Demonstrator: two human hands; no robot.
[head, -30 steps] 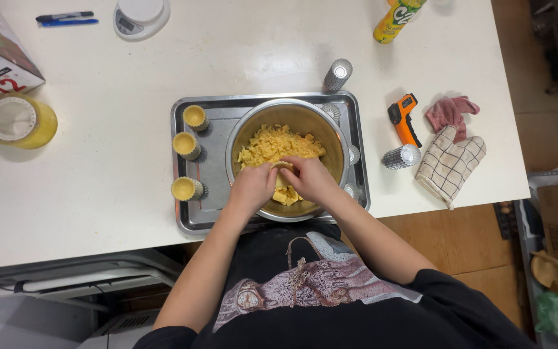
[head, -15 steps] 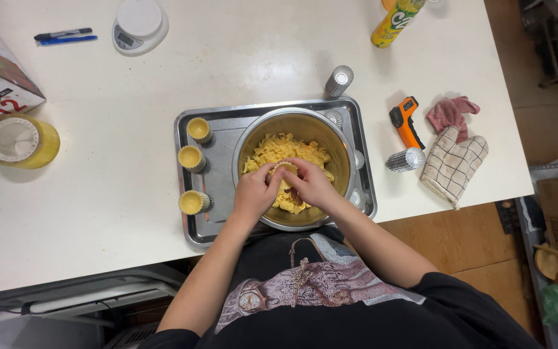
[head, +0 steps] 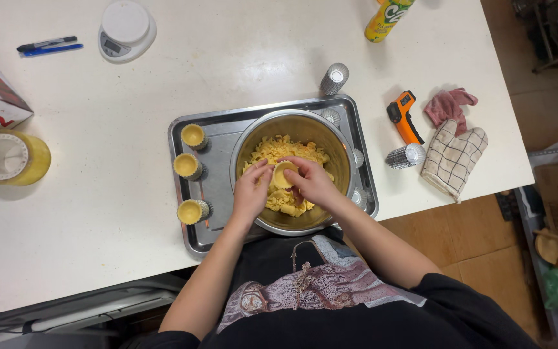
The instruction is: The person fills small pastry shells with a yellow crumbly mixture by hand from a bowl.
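A steel bowl [head: 343, 145] of yellow dough pieces [head: 272, 148] stands on a metal tray [head: 217, 190]. Both my hands are over the bowl. My left hand [head: 251, 191] and my right hand [head: 313, 181] together hold a small round tart shell [head: 283, 174], fingers pinching its rim. Three filled tart shells in foil cups stand in a column on the tray's left side: the top shell [head: 194, 136], the middle shell [head: 187, 166] and the bottom shell [head: 192, 211].
A stack of foil cups [head: 334, 78] stands behind the tray, another stack [head: 405, 156] lies to its right. An orange infrared thermometer [head: 403, 116], checked oven mitt [head: 453, 157] and pink cloth [head: 448, 106] lie at the right. A kitchen scale [head: 126, 29], pens [head: 50, 46], yellow tub [head: 9, 158] and can [head: 389, 16] are farther off.
My hands have lifted a tart shell out of the dough and now hold it up between them, open side showing. The view has shifted slightly.
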